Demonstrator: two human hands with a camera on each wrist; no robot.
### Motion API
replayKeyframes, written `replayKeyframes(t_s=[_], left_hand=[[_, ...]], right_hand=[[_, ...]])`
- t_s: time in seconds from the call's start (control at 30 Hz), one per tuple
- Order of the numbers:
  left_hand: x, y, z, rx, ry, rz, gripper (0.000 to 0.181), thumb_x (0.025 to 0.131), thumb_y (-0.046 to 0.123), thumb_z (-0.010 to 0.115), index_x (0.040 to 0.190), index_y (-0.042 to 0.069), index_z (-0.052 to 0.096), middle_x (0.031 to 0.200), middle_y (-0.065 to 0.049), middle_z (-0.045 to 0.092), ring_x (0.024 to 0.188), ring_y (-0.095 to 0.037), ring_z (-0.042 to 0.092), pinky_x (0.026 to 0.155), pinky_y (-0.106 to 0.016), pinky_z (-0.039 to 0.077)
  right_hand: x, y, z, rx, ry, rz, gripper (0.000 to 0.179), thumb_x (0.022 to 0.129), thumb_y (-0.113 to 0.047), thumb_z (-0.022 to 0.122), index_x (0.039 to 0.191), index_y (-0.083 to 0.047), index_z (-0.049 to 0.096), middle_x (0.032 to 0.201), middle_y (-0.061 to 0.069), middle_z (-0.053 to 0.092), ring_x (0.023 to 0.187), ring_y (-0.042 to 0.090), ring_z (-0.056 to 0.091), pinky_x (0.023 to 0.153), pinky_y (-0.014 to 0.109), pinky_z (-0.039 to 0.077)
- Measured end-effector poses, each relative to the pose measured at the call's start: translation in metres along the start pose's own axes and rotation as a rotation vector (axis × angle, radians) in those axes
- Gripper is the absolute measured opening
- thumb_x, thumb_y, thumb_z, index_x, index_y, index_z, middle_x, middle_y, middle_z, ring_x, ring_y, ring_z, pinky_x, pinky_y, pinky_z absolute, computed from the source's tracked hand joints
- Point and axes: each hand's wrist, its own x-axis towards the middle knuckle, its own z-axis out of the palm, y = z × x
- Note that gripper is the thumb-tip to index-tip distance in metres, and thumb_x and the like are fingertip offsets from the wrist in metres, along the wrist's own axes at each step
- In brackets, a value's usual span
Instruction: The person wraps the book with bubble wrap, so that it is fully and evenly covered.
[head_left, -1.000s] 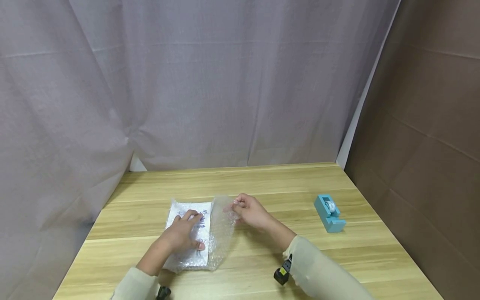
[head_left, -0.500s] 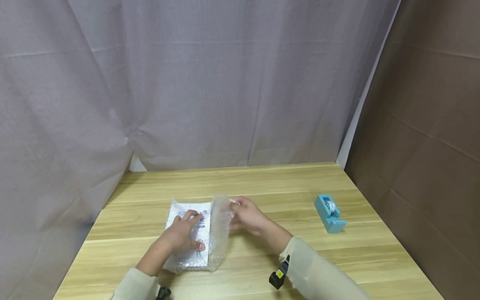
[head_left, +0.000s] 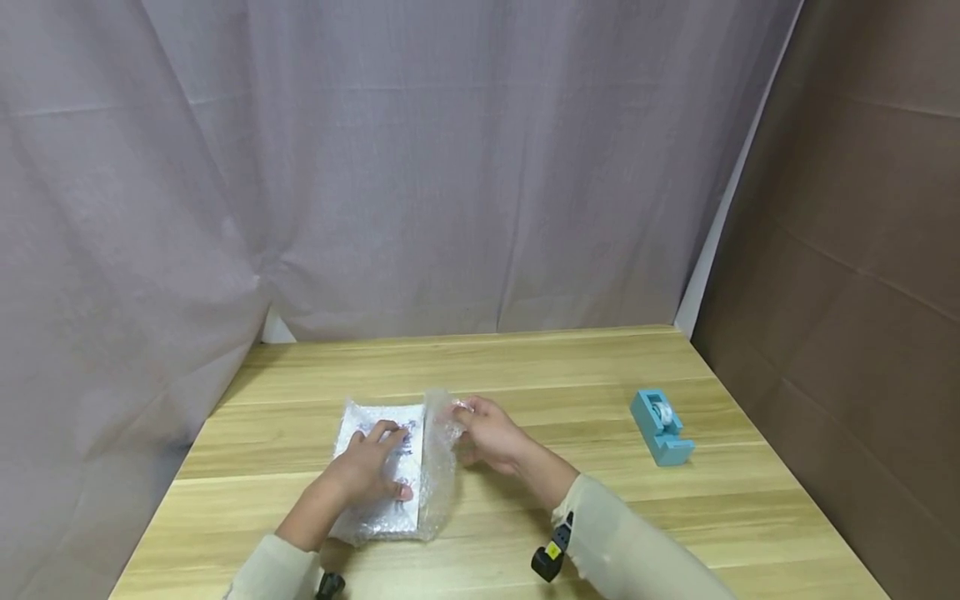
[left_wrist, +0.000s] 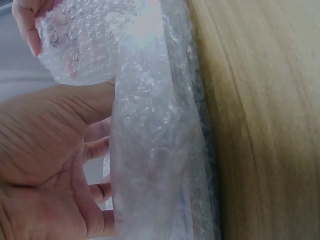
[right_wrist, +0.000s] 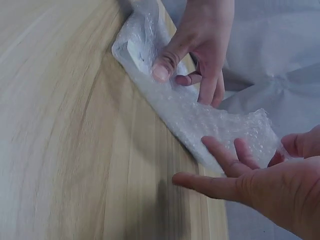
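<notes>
A flat white rectangular item [head_left: 410, 468] with dark printing lies on a sheet of bubble wrap [head_left: 437, 492] on the table. My left hand [head_left: 366, 468] rests on its face, fingers and thumb spread, pressing it down. At the far right corner of the wrap, my right hand [head_left: 491, 435] pinches the loose flap's edge between thumb and forefinger. In the right wrist view, the other fingers [right_wrist: 210, 185] of that hand stretch out beside the flap [right_wrist: 225, 130]. The left wrist view shows the flap raised and curving over the item's edge. What the item is stays hidden under hand and wrap.
A blue tape dispenser [head_left: 662, 427] with a roll of clear tape stands on the right side of the wooden table [head_left: 555, 375]. Grey cloth [head_left: 390, 183] hangs behind the table, and a brown panel [head_left: 840, 250] borders its right side.
My right hand has moved a little to the left, bringing the flap of bubble wrap up and closer to the item. The left hand has stayed in place.
</notes>
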Motion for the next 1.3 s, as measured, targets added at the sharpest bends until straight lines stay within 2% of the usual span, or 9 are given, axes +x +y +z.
replayKeyframes(t_s=[0.1,0.2,0.43,0.57,0.7,0.9,1.07,1.3], left_hand=[[0.000,0.002,0.000,0.004,-0.003,0.000,0.103,0.079,0.040,0.096,0.165,0.009,0.049,0.168,-0.014,0.046,0.139,-0.056,0.051,0.097,-0.072,0.061],[0.000,0.003,0.000,0.001,-0.009,-0.005,0.103,0.080,0.040,0.096,0.165,0.008,0.049,0.168,-0.014,0.045,0.140,-0.057,0.050,0.097,-0.073,0.061],[-0.001,0.001,0.001,0.002,-0.046,-0.006,0.103,0.084,0.042,0.092,0.168,0.008,0.044,0.172,-0.015,0.040,0.144,-0.060,0.046,0.094,-0.075,0.061],[-0.003,0.001,0.001,0.003,-0.055,-0.005,0.103,0.084,0.043,0.091,0.168,0.008,0.043,0.172,-0.014,0.039,0.145,-0.061,0.045,0.094,-0.075,0.060],[-0.002,0.001,0.001,0.008,-0.050,0.001,0.103,0.084,0.044,0.091,0.168,0.007,0.044,0.172,-0.015,0.039,0.145,-0.061,0.045,0.094,-0.076,0.060],[-0.002,0.001,0.001,0.028,-0.056,0.018,0.102,0.086,0.046,0.089,0.168,0.006,0.042,0.172,-0.015,0.039,0.143,-0.062,0.046,0.092,-0.076,0.061],[-0.001,-0.002,0.000,0.031,-0.046,0.025,0.103,0.086,0.044,0.091,0.168,0.007,0.042,0.172,-0.014,0.040,0.143,-0.060,0.047,0.094,-0.075,0.061],[-0.001,-0.002,0.001,0.007,-0.023,0.007,0.107,0.078,0.029,0.099,0.168,0.009,0.045,0.170,-0.010,0.043,0.151,-0.061,0.041,0.097,-0.077,0.059]], right_hand=[[0.000,-0.001,0.004,0.006,-0.008,0.011,0.041,0.119,-0.023,0.042,0.147,0.006,0.044,0.165,0.030,0.045,0.130,0.049,0.065,0.110,0.087,0.044],[0.001,-0.001,0.009,0.014,-0.007,0.017,0.041,0.119,-0.025,0.041,0.146,0.006,0.042,0.166,0.031,0.043,0.138,0.057,0.060,0.108,0.093,0.038],[0.003,0.004,0.018,0.041,0.003,0.021,0.028,0.118,-0.024,0.043,0.132,0.001,0.047,0.153,0.031,0.055,0.132,0.050,0.067,0.104,0.082,0.053],[0.003,0.007,0.022,0.043,0.003,0.014,0.023,0.118,-0.023,0.044,0.126,-0.002,0.047,0.151,0.032,0.057,0.132,0.050,0.069,0.104,0.083,0.052],[0.005,0.009,0.025,0.047,-0.004,0.005,0.025,0.118,-0.022,0.043,0.129,0.000,0.047,0.152,0.031,0.057,0.132,0.049,0.069,0.106,0.085,0.049],[0.009,0.011,0.031,0.067,-0.018,0.003,0.029,0.119,-0.022,0.043,0.135,0.001,0.049,0.154,0.032,0.056,0.133,0.051,0.069,0.106,0.079,0.054],[0.011,0.012,0.037,0.065,-0.016,-0.006,0.026,0.118,-0.021,0.043,0.132,0.001,0.047,0.157,0.028,0.057,0.134,0.050,0.068,0.105,0.077,0.056],[0.013,0.019,0.042,0.060,-0.009,-0.007,0.024,0.117,-0.021,0.045,0.129,0.001,0.048,0.145,0.028,0.061,0.127,0.046,0.070,0.095,0.064,0.065]])
